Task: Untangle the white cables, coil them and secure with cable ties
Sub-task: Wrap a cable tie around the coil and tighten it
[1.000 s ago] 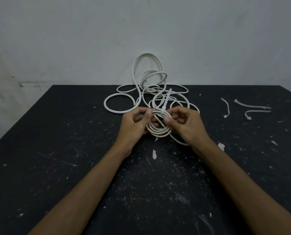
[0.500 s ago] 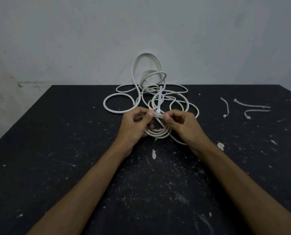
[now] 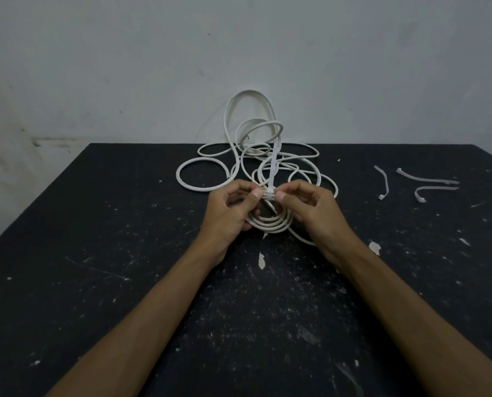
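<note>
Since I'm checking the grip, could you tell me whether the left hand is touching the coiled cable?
Touching: the head view shows the left hand pinching the coiled cable right beside the cable tie.

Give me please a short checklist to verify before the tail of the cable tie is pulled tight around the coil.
1. Both hands on the coil: left hand and right hand pinch the coil on either side of the tie. Ok.
2. Cable tie wrapped around all turns of the coil: a band crosses the bundle between the thumbs. Ok.
3. Tail free to pull: it stands upright and neither hand holds it. Not ok.
4. Tie locked in its head: too small to see. Cannot tell.
5. Rest of the cable untangled: loose cable lies in loops behind. Not ok.
6. Spare ties on the table. Ok.
</note>
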